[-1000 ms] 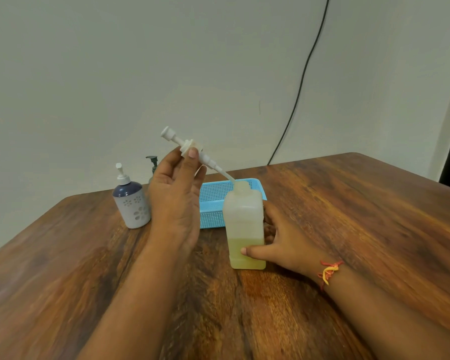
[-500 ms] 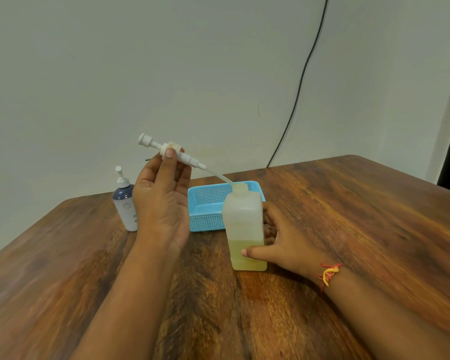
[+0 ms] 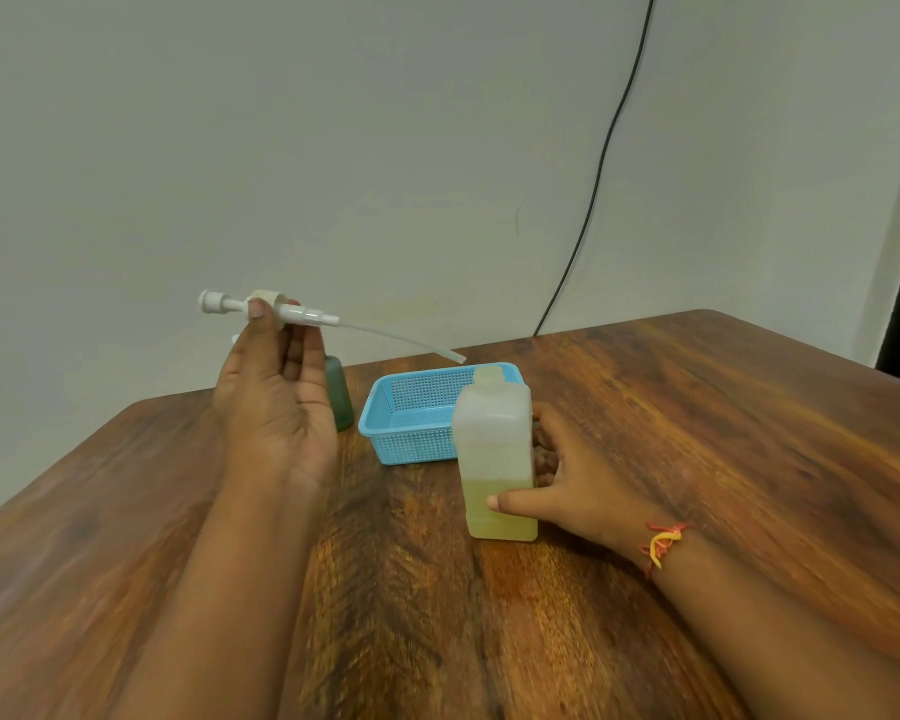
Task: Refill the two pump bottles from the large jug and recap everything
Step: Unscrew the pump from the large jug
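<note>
The left hand (image 3: 276,407) is pinching a white plastic pump head (image 3: 281,310) between thumb and fingertips, holding it raised and nearly level above the surface (image 3: 697,459). Its thin, pale dip tube (image 3: 401,339) is curving down to the right. The tube's free end is hanging in the air just up and left of the translucent bottle (image 3: 494,439), clear of the open neck.

The right hand (image 3: 583,485) is gripping that bottle from the right, thumb pressing across the front and fingers curling behind. The bottle is standing upright on the surface. It is rectangular with rounded shoulders, and its cloudy plastic is showing yellowish liquid (image 3: 500,511) filling roughly the lower third.

A blue basket (image 3: 411,418) of perforated plastic is sitting just behind the bottle, partly hidden by it. A green bottle (image 3: 340,402) is peeking out from behind the left hand, beside the basket, with its top hidden.

A red and yellow thread bracelet (image 3: 663,543) is circling the right wrist. The surface is showing dark, glossy wood with bold grain. A black cable (image 3: 593,200) is running down the pale wall (image 3: 281,122).
</note>
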Tool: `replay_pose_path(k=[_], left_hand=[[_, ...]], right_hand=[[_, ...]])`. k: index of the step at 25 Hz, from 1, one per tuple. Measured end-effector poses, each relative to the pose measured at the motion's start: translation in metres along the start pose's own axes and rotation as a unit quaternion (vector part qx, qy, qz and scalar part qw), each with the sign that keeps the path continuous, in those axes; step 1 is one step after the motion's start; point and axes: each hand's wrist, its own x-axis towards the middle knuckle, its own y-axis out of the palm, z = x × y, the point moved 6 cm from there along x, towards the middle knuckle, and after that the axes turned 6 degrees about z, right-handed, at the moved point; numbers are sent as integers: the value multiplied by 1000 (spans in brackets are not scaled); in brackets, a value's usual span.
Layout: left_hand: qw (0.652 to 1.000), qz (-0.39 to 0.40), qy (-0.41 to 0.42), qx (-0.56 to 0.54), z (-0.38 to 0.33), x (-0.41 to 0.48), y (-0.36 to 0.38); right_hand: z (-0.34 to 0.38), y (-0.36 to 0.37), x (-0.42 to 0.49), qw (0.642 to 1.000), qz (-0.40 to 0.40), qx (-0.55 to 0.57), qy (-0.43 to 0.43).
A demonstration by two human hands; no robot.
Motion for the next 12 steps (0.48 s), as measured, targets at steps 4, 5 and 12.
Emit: replay_pose_path(k=[4, 5, 12], left_hand=[[999, -36, -12, -3, 1, 1, -11], [999, -42, -23, 15, 7, 0, -14], [896, 51, -212, 387, 96, -44, -31]], right_hand=[[2, -6, -3, 1000, -9, 10, 12], [3, -9, -4, 1000, -12, 8, 15], [-6, -41, -6, 996, -82, 6, 33]])
